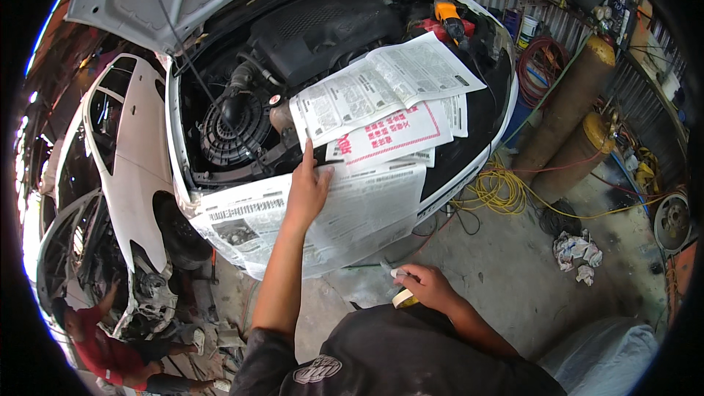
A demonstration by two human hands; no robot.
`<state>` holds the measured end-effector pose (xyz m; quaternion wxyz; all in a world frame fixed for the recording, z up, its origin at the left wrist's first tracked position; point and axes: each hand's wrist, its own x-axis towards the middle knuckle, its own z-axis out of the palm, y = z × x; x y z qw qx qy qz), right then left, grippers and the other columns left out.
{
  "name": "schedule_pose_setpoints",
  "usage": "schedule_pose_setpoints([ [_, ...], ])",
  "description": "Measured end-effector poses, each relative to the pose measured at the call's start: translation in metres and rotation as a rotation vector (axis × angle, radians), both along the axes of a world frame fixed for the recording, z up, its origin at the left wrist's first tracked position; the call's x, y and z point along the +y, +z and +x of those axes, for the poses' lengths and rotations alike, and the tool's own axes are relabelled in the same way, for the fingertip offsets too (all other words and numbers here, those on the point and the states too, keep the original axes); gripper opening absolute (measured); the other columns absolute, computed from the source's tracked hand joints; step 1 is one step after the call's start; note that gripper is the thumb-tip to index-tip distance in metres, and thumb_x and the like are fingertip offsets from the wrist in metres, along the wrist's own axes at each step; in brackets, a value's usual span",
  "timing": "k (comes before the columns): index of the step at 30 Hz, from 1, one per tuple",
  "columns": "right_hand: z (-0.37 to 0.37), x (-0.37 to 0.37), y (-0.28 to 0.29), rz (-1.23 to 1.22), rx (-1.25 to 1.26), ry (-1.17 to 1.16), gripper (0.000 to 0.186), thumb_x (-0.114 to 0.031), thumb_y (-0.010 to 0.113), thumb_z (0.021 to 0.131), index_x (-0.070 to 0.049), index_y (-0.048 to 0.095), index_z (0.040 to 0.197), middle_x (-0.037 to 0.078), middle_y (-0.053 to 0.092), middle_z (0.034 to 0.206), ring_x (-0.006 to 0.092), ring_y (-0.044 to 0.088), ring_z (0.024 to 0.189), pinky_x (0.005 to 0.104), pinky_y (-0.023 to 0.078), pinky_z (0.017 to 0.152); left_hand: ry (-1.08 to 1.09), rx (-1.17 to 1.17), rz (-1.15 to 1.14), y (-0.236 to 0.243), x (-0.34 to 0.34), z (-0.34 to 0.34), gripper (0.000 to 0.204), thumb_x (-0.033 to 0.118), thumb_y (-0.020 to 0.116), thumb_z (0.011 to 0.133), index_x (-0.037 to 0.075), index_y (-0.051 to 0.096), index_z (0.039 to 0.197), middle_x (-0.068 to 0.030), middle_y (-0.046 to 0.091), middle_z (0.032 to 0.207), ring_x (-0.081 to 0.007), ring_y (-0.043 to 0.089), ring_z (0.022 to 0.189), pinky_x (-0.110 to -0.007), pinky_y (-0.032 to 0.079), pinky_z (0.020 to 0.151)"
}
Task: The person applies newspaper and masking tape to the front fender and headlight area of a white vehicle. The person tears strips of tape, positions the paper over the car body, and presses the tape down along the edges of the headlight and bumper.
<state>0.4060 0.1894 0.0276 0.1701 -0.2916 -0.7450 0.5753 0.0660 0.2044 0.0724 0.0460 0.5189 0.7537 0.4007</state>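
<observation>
I see the left hand (308,189), index finger and thumb parted, at the near-left corner of the top newspaper (389,84), its grip unclear to me; the right hand (431,287) curls round a tape roll (405,298). Beneath lie a red-lettered sheet (400,137) and a black-printed lower newspaper (359,209), draped over the car's front (189,207).
</observation>
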Motion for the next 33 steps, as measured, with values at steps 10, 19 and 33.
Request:
schedule_pose_setpoints([
  [10,-0.014,0.143,-0.063,0.149,0.100,0.315,0.028,-0.006,0.056,0.088,-0.001,0.068,0.112,0.012,0.070,0.115,0.0322,0.065,0.111,0.0384,0.051,0.095,0.110,-0.946,0.262,0.014,0.138,-0.002,0.054,-0.003,0.060,0.093,0.003,0.048,0.146,-0.0048,0.064,0.091,-0.0116,0.058,0.071,-0.023,0.052,0.070],
  [19,-0.066,0.185,-0.038,0.288,0.212,0.101,0.024,-0.002,0.054,0.083,-0.002,0.064,0.105,0.009,0.055,0.141,0.0291,0.066,0.104,0.0373,0.055,0.083,0.034,-1.212,0.490,0.042,0.174,0.018,0.038,0.010,0.052,0.102,0.002,0.051,0.139,-0.0128,0.068,0.112,-0.0191,0.070,0.095,-0.033,0.061,0.082],
  [33,-0.082,0.246,0.013,0.715,-0.022,0.069,0.017,-0.007,0.054,0.088,-0.004,0.058,0.105,0.009,0.059,0.133,0.0375,0.070,0.083,0.0500,0.057,0.071,0.299,-0.116,0.459,-0.020,0.089,0.027,0.047,0.029,0.056,0.103,0.001,0.046,0.139,-0.0178,0.054,0.135,-0.0260,0.051,0.128,-0.041,0.040,0.107],
])
